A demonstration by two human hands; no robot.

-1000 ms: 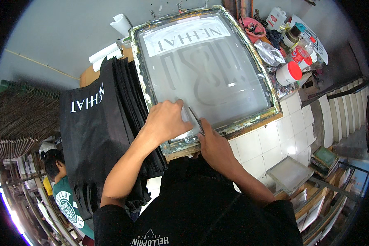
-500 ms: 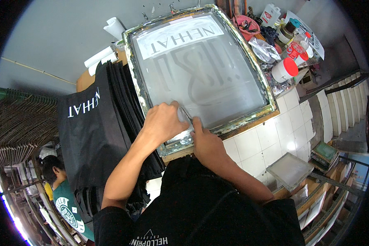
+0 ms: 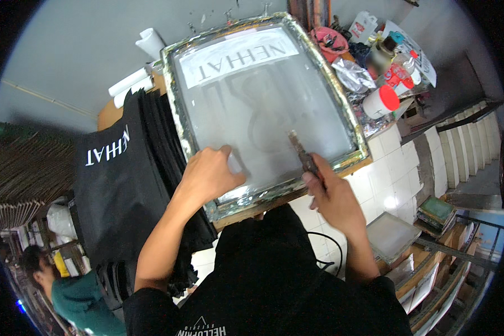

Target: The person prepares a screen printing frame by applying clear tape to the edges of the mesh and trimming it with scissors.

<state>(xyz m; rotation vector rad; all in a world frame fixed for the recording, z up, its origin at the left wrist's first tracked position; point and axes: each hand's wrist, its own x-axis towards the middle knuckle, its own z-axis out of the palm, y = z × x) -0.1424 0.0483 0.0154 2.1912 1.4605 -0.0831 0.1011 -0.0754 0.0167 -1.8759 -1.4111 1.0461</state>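
Observation:
A silk-screen printing frame, its rim crusted with paint, lies in front of me with pale grey mesh. Across its far end, a white band carries lettering. My left hand is closed over the near left corner of the frame. A small pale piece shows beside its fingers, too unclear to name. In my right hand is a narrow, paint-stained tool with a dark handle and a pale tip. It points away from me above the near right part of the mesh.
Black printed bags hang in a thick stack left of the frame. Paper rolls lie behind them. A red-lidded jar, bottles and a pink bowl crowd the right. A co-worker is at lower left.
My right hand has moved right, away from my left hand, and the tool now shows plainly in it. My left hand stays near the frame's corner. The co-worker has shifted lower.

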